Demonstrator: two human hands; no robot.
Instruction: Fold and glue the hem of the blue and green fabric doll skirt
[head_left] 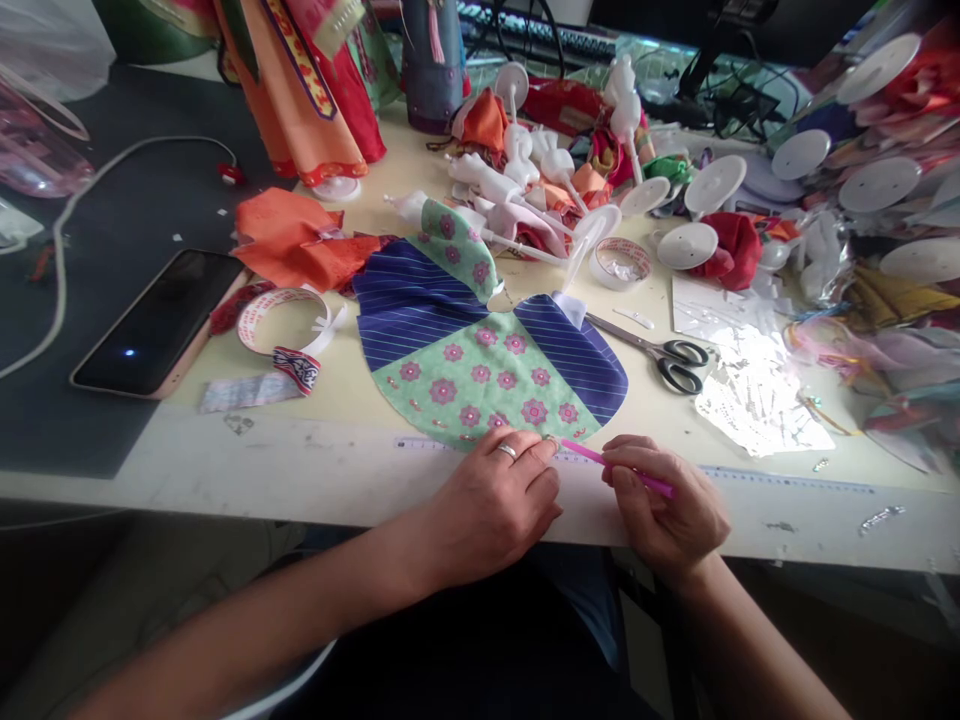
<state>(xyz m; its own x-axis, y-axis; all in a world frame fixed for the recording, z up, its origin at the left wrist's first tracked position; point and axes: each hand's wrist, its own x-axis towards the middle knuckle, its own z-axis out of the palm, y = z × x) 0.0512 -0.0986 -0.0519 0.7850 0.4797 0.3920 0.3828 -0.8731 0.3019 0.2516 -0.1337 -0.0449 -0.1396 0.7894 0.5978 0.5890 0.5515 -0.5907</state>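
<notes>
A rounded piece of patchwork fabric [486, 375] lies on the table, with green floral panels and navy striped ones. My left hand [499, 495], a ring on one finger, is closed at its near edge, fingers bent over the hem; the thumb is partly hidden. My right hand [664, 505] grips a thin pink stick [581, 452] like a pen, its tip pointing at my left fingertips. What the stick's tip touches is too small to make out. Beneath the cloth's edge runs a clear ruler [787, 482] along the table front.
Black-handled scissors [679, 362] lie right of the fabric, near a shiny plastic packet [757, 380]. White doll stands and torsos [517, 160] crowd the back. Tape rolls [279, 320], orange cloth [300, 240] and a phone [161, 320] are at left.
</notes>
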